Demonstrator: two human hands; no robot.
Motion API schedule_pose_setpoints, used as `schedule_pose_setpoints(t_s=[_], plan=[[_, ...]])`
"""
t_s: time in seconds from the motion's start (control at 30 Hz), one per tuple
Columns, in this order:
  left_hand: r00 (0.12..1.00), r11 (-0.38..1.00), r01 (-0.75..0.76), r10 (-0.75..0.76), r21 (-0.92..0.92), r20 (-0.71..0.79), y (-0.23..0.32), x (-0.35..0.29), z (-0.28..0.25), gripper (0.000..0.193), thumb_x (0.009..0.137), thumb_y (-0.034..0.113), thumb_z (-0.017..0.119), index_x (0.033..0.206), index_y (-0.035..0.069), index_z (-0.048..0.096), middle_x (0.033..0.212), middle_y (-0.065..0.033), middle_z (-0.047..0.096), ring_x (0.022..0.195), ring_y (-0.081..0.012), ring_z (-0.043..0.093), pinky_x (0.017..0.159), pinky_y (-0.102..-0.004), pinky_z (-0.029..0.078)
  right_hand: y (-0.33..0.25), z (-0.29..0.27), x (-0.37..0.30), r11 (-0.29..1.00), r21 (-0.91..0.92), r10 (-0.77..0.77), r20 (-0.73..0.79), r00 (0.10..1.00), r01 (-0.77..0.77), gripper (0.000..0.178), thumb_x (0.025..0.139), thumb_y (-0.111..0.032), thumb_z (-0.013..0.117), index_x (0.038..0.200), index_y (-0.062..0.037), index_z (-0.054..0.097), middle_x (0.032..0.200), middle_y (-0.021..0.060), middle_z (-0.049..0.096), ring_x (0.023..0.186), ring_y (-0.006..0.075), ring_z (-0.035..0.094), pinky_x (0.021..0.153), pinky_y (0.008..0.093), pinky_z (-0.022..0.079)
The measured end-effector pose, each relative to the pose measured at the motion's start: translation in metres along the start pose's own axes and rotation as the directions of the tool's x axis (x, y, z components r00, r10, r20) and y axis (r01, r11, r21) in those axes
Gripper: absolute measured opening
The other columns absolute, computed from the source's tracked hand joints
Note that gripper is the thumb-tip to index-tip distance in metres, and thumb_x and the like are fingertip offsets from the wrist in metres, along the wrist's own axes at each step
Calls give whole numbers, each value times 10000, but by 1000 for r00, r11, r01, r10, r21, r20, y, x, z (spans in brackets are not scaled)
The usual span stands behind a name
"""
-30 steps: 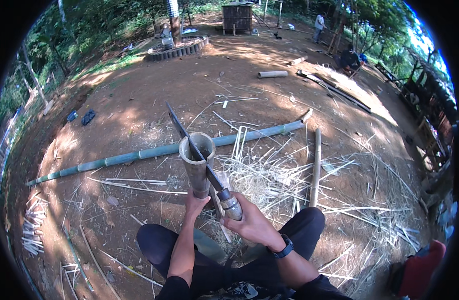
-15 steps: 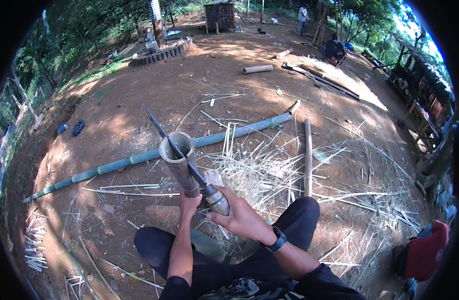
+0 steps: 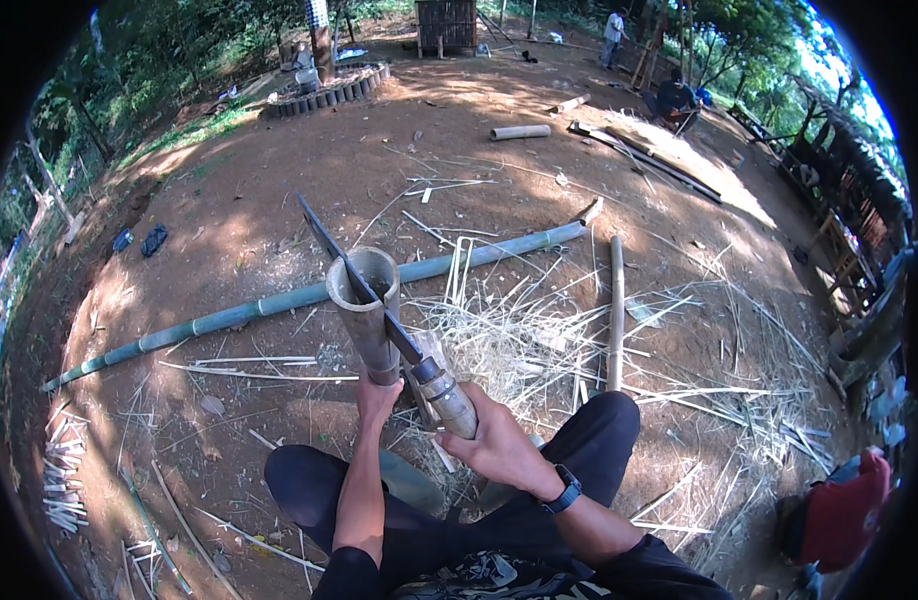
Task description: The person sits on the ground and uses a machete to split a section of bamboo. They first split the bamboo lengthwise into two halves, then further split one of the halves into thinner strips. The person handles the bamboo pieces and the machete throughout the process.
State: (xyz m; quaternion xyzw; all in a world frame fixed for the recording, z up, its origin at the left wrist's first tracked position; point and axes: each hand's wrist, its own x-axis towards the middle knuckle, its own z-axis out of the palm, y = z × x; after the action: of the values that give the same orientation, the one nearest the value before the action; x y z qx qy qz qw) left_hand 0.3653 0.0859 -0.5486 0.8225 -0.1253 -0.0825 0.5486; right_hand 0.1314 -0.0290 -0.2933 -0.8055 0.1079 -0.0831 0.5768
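Observation:
My left hand is closed around the lower end of a short, wide bamboo tube, whose open mouth faces up and away from me. Across that mouth lies the long dark blade of a machete, seeming to rest on the rim. My right hand, with a watch on its wrist, grips the machete's thick, light-coloured handle near its butt end. Behind the lower part of the tube and the handle, a pale block of wood is partly hidden.
A long green bamboo pole lies across the ground ahead. Pale bamboo shavings are heaped to the right, beside a thinner pole. Short split pieces lie far left; a red bag sits right. Two people are in the background.
The tube and machete have shifted slightly up and to the right. My right hand has moved a little toward the butt of the handle, so more of it shows.

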Motion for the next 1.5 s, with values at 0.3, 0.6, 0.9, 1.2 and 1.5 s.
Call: schedule_pose_setpoints(t_s=[0.3,0.6,0.9,1.2,1.5], plan=[[998,998,-55,55,-12,-15,14,-6,2,666,695,147,794,1280,19,505,1157,-192,661,1074,-337,649,909,-429,491,-6,-7,5,999,-34,-8,6,1000,8,487,794,-113,659,1213,44,466,803,281,622,756,417,643,706,445,476],[1000,996,-19,17,-85,-26,-13,12,2,655,709,155,774,1293,34,503,1160,-181,656,1064,-313,651,917,-413,486,-15,-4,28,992,-111,-55,34,998,59,526,800,-166,735,1219,43,496,817,238,643,724,323,656,685,415,495],[999,998,-36,34,-60,-34,2,3,0,587,749,219,772,1251,25,539,1150,-166,663,1066,-294,646,913,-401,491,-18,-4,26,991,-132,-24,27,999,27,552,806,-201,766,1228,43,507,849,235,661,780,346,667,732,421,496],[999,998,19,-17,-66,37,-6,13,4,679,710,150,791,1300,8,487,1203,-195,632,1117,-334,623,953,-428,474,-17,-8,35,988,-117,-93,58,994,99,676,814,-147,745,1380,13,412,965,212,676,878,347,678,794,412,507],[999,991,-41,37,-127,-37,-3,4,6,672,701,167,810,1273,8,497,1167,-200,648,1084,-347,639,930,-434,489,-23,-5,32,979,-203,-33,-32,999,26,559,796,-172,765,1253,17,504,863,263,669,805,374,693,716,427,513]])
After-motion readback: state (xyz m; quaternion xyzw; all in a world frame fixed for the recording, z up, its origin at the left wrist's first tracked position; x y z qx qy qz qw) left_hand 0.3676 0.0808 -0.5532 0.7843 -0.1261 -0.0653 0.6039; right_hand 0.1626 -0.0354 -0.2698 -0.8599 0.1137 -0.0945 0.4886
